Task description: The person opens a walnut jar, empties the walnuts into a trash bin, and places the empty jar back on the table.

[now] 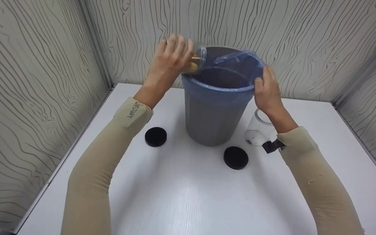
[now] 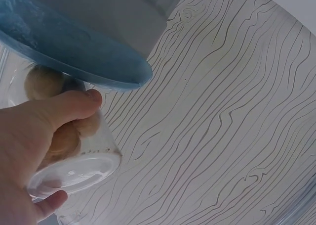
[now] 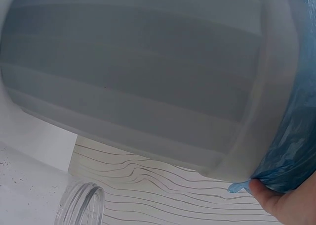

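My left hand (image 1: 174,55) grips a clear jar (image 2: 84,174) tipped on its side, its mouth over the left rim of a grey trash bin (image 1: 209,117). Several round yellow-brown things (image 2: 64,138) lie inside the jar; their kind is unclear. A blue plastic bag (image 1: 220,93) lines the bin and folds over its rim. At the bin's right rim, my right hand (image 1: 268,88) holds the bag's edge, thumb outside and fingers over the top. The right wrist view shows the thumb (image 3: 266,195) against the blue film.
A second clear jar (image 1: 258,130) stands without a lid right of the bin, behind my right wrist. Two black lids (image 1: 155,136) lie on the white table (image 1: 162,195), one left of the bin and one in front. Patterned wall panels (image 1: 142,19) enclose the back and sides.
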`<control>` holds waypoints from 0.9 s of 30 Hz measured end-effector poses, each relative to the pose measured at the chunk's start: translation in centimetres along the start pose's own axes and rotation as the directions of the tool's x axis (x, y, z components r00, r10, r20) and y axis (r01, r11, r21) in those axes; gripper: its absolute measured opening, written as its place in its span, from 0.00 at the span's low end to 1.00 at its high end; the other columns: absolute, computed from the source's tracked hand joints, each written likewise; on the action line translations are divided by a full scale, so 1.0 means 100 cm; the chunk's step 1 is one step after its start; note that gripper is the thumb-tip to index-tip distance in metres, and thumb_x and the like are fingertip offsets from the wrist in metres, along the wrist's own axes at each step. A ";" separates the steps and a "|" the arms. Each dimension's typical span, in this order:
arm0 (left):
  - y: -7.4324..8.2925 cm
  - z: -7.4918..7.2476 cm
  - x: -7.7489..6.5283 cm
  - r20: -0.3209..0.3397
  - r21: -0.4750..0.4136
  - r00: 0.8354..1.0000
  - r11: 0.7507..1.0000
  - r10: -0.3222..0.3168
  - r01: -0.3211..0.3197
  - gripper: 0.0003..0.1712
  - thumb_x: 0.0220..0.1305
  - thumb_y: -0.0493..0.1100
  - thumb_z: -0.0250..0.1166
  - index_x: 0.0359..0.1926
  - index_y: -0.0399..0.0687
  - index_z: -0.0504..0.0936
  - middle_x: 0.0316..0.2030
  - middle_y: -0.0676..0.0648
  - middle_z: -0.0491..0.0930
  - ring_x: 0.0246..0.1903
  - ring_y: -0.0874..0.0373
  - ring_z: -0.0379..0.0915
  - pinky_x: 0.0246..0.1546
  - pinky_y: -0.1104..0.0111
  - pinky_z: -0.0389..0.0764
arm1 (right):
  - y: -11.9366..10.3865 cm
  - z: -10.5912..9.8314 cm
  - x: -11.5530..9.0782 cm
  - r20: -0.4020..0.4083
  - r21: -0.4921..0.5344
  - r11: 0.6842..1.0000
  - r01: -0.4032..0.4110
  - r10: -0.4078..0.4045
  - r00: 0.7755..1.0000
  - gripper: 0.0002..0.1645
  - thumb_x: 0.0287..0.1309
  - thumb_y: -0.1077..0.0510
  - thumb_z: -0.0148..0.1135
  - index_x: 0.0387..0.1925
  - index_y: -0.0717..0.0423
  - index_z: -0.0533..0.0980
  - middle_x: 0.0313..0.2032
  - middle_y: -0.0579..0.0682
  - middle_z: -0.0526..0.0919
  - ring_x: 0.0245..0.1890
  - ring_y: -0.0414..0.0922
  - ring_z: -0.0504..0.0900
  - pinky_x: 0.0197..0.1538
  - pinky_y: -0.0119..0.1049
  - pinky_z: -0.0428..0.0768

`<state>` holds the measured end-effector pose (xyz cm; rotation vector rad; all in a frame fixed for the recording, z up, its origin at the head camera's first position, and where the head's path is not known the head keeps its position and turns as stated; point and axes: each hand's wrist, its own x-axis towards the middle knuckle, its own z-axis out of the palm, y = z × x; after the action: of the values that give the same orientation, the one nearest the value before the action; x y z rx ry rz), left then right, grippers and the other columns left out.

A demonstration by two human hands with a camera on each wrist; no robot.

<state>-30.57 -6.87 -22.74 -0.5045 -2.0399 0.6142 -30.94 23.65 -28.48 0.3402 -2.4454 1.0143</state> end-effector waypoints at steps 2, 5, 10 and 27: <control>0.001 -0.001 0.002 0.005 0.025 1.000 0.999 0.026 -0.026 0.34 0.53 0.31 0.62 0.63 0.42 0.63 0.55 0.37 0.70 0.55 0.44 0.67 0.51 0.57 0.72 | -0.001 0.000 0.000 0.000 0.002 1.000 0.003 -0.003 1.000 0.37 0.64 0.54 0.31 0.70 0.70 0.45 0.71 0.65 0.45 0.71 0.55 0.42 0.70 0.42 0.41; 0.002 -0.003 0.005 0.011 0.051 0.998 0.997 0.055 -0.056 0.33 0.56 0.32 0.61 0.63 0.43 0.63 0.56 0.37 0.70 0.55 0.44 0.67 0.51 0.57 0.72 | -0.001 0.000 0.001 0.000 0.006 1.000 0.007 -0.007 1.000 0.37 0.64 0.54 0.31 0.70 0.71 0.45 0.71 0.66 0.45 0.71 0.55 0.42 0.70 0.42 0.41; 0.004 -0.005 0.010 0.028 0.085 0.995 0.992 0.094 -0.096 0.31 0.60 0.35 0.60 0.64 0.43 0.63 0.57 0.38 0.69 0.56 0.45 0.66 0.52 0.58 0.71 | -0.001 0.001 0.001 -0.010 0.012 1.000 0.021 -0.021 1.000 0.37 0.64 0.54 0.31 0.70 0.69 0.47 0.70 0.66 0.45 0.71 0.55 0.42 0.70 0.43 0.41; 0.011 -0.001 0.016 -0.022 0.135 0.986 0.977 0.168 -0.164 0.31 0.60 0.35 0.61 0.64 0.46 0.64 0.58 0.40 0.68 0.57 0.46 0.64 0.53 0.59 0.69 | 0.002 0.001 0.000 -0.002 0.000 1.000 0.000 0.000 1.000 0.38 0.65 0.52 0.31 0.71 0.68 0.45 0.71 0.66 0.44 0.71 0.55 0.41 0.70 0.43 0.41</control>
<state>-31.18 -5.08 -22.26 -0.6056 -1.9230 0.8306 -31.00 23.72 -28.64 0.3395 -2.4433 1.0146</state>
